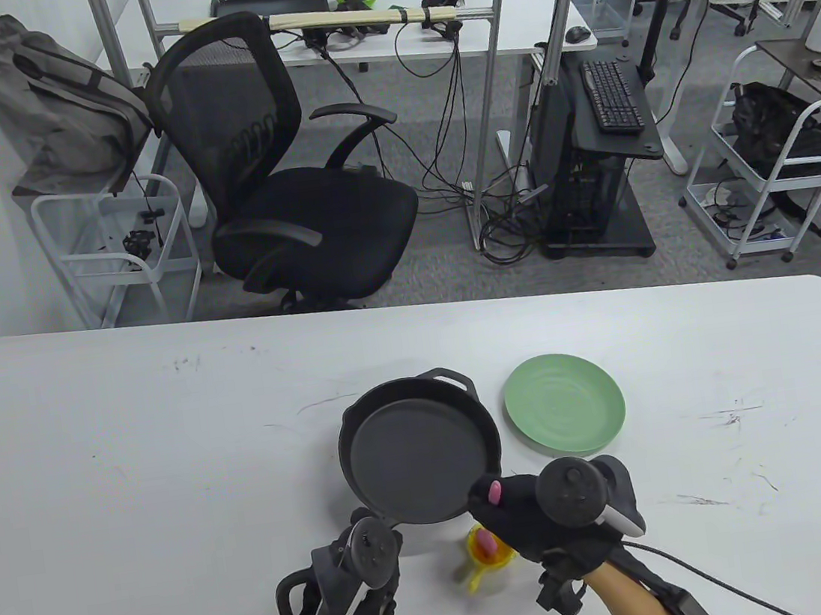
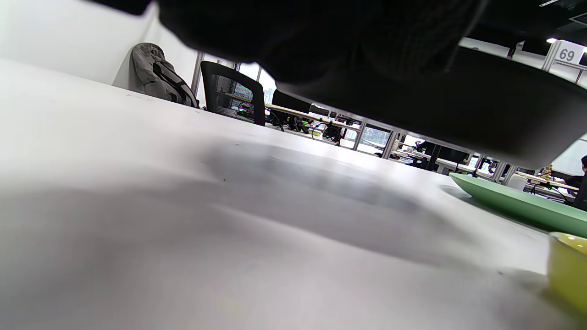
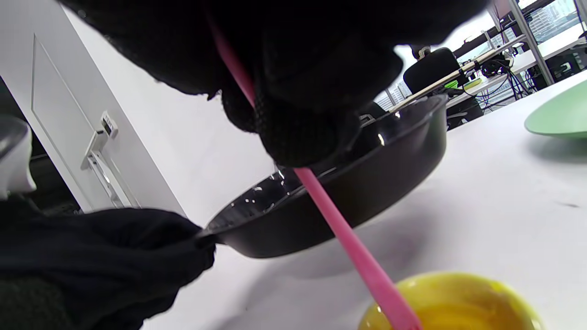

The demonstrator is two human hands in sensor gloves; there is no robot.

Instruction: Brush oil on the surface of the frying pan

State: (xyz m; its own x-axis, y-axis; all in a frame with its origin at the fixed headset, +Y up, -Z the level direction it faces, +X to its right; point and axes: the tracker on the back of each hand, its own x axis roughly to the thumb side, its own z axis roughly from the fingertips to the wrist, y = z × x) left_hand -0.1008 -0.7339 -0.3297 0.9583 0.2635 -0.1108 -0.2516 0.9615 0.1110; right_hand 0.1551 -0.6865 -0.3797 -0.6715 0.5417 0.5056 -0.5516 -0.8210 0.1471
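Iron-looking pan (image 1: 421, 459) seems heavy, so my left hand (image 1: 356, 579) grips its handle, while my right hand (image 1: 541, 521) pinches the light brush (image 3: 339, 229).

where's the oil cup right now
In the table view the yellow oil cup sits near the table's front edge, between both hands, just below the frying pan, with the pink brush dipped in it.

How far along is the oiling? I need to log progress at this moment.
Done: the left hand holds the frying pan by its handle, lifted off the table. In hand: the right hand grips the pink brush, its lower end down in the yellow oil cup. Left: the pan's surface looks matte and dry, so brushing seems not yet begun.
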